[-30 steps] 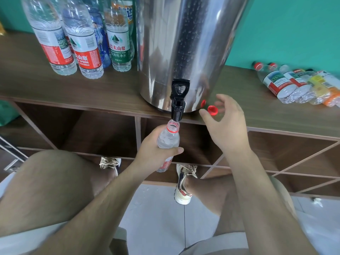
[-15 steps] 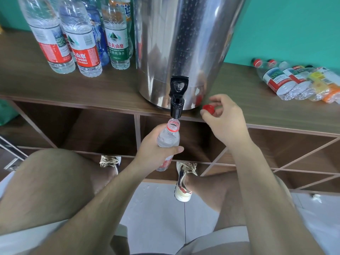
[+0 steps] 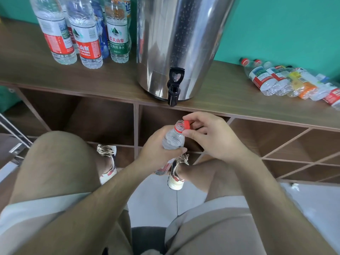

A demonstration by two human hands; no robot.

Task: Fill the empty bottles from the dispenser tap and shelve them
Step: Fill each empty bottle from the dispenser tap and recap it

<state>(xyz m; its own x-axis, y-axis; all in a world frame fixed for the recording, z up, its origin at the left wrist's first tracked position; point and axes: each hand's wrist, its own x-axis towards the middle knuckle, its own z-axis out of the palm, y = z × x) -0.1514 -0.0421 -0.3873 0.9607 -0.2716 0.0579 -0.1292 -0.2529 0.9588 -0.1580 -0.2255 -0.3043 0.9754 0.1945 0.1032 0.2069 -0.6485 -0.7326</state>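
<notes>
The small clear plastic bottle with a red neck ring (image 3: pixel 173 139) sits tilted in front of the wooden cubbies, below the black tap (image 3: pixel 173 89) and apart from it, with its mouth open. The left hand (image 3: pixel 156 144) is wrapped around the bottle's body, fingers and thumb curled tight on it. The right hand (image 3: pixel 213 138) pinches a small red screw cap (image 3: pixel 187 124) between thumb and forefinger, right at the edge of the bottle's mouth. The tap juts from the base of a tall stainless-steel dispenser drum (image 3: pixel 180 43), which stands on the brown wooden shelf top (image 3: pixel 230 94). To the drum's left stand upright labelled water bottles (image 3: pixel 86 41). Well to its right, a row of bottles (image 3: pixel 287 80) lies on its side against the teal wall (image 3: pixel 285 24).
</notes>
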